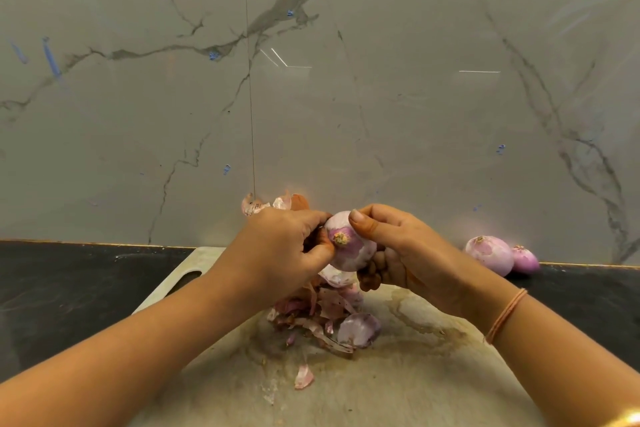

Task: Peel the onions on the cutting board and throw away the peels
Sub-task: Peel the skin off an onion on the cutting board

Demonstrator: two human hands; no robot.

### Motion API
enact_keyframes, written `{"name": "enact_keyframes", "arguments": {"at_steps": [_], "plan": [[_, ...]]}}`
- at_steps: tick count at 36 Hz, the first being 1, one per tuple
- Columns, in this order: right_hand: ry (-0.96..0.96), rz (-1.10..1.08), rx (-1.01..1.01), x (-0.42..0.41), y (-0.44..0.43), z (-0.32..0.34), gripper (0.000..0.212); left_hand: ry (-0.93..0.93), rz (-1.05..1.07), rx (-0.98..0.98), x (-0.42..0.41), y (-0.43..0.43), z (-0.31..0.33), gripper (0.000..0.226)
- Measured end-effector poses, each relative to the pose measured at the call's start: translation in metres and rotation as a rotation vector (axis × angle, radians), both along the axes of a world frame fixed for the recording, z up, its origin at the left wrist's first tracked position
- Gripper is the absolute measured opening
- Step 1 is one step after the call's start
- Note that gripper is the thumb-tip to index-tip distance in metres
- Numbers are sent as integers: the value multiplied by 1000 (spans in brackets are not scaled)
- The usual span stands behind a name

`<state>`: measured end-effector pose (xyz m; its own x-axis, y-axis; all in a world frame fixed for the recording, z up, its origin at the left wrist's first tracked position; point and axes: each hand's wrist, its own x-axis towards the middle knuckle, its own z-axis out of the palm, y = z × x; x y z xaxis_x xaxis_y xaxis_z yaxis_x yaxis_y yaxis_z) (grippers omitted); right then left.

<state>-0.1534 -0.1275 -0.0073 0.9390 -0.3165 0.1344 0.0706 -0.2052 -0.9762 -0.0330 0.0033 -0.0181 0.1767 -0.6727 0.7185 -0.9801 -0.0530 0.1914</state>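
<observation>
- Above the cutting board [398,385], my right hand [405,253] grips the onion [353,250] — steadying it.
- At nine o'clock, my left hand [280,246] pinches its skin, over the peels [322,315].

The dark table [69,288] carries a pale, stained cutting board [415,374], which lies below the fingers [367,224]; its handle slot [185,279] is to the left of them. On the board, just under the fingers, lies a heap of peels [322,315], and one small peel [304,376] lies alone further below. Well apart to the right of the fingers, a larger onion [490,255] and a smaller onion [524,259] rest side by side on the table, at the foot of the wall [346,97].
</observation>
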Motion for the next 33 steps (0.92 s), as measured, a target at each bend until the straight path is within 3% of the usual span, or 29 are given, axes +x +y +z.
{"name": "enact_keyframes", "arguments": {"at_steps": [7, 15, 21, 25, 33], "plan": [[-8, -55, -61, 3, -1, -1, 34, -49, -9, 18, -2, -2, 1, 44], [-57, -110, -65, 3, -4, -1, 38, -165, -6, -90, 2, 0, 1, 33], [-85, -167, 83, 1, -10, -1, 39, -120, -34, -170, 12, 5, 5, 30], [-64, -171, 172, 0, -11, 0, 37, -62, -48, -127, 17, 5, 4, 35], [-77, -169, 161, 1, -12, 0, 40, -178, -131, -20, 21, 1, 0, 44]]}}
